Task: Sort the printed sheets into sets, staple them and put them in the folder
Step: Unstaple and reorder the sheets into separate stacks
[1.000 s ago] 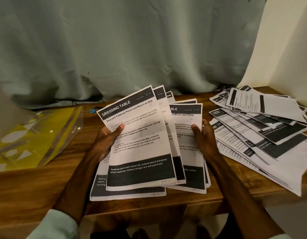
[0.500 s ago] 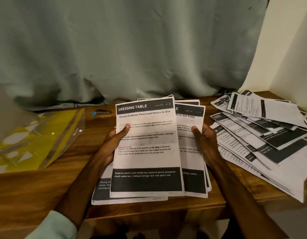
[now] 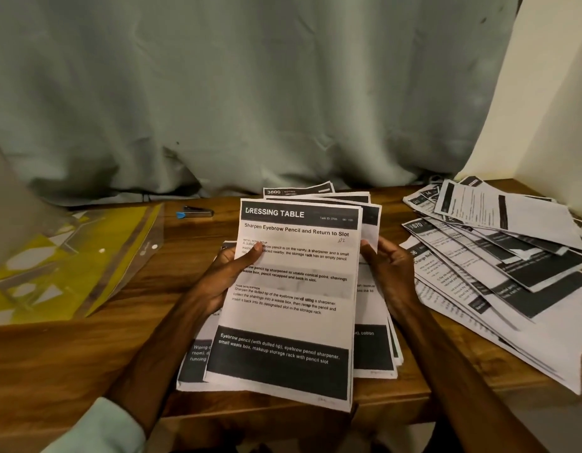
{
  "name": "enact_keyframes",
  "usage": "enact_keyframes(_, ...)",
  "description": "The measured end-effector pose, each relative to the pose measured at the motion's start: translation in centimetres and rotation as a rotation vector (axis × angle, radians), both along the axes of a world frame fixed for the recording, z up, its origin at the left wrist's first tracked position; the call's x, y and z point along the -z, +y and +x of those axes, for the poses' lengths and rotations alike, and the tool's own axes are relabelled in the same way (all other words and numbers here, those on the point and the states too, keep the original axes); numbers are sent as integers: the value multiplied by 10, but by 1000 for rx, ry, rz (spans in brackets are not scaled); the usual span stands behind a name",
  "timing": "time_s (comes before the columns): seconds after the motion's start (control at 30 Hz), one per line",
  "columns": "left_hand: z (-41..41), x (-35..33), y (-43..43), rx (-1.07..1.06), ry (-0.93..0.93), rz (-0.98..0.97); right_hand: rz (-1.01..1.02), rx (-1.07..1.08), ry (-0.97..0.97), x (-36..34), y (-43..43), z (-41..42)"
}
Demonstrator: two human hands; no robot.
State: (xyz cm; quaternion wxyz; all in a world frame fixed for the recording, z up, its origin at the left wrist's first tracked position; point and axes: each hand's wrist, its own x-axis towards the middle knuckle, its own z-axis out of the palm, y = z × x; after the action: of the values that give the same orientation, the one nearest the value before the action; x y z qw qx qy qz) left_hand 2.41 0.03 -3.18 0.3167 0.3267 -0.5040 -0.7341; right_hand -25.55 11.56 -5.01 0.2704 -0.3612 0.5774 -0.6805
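Observation:
A set of printed sheets (image 3: pixel 292 302), its top page headed "DRESSING TABLE", is held just above the wooden table (image 3: pixel 86 348). My left hand (image 3: pixel 227 276) grips the set's left edge, thumb on the front page. My right hand (image 3: pixel 387 276) is at the right edge, where its fingers touch the sheets behind the top page. More sheets (image 3: pixel 198 364) lie flat beneath the held set. A small stapler (image 3: pixel 195 213) with a blue end lies at the back, left of the sheets. The clear yellow folder (image 3: pixel 70 259) lies at the far left.
A loose spread of several printed sheets (image 3: pixel 498 256) covers the right side of the table, overhanging its front edge. A grey-green curtain (image 3: pixel 250 93) hangs behind the table. A pale wall (image 3: pixel 544 109) rises at the right.
The fanned sheets have been squared into one stack and straightened upright. My left thumb has slid up the page, and the stack has shifted right, over the sheets at my right hand.

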Motion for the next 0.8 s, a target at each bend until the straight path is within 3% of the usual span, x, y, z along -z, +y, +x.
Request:
enact_keyframes(0.13, -1, 3, 0, 49, 23, -21, -11, 48, -67, -1, 2, 0)
enact_keyframes(0.43, -2, 0, 3, -20, 3, -49, 79, 21, 16, 3, 0, -3)
enact_keyframes(0.63, -10, -7, 8, -95, -283, -253, 137, -32, 9, -2, 9, -1)
enact_keyframes(0.8, -20, -32, 21, -113, -412, -497, 248, 29, 20, -5, 15, -4)
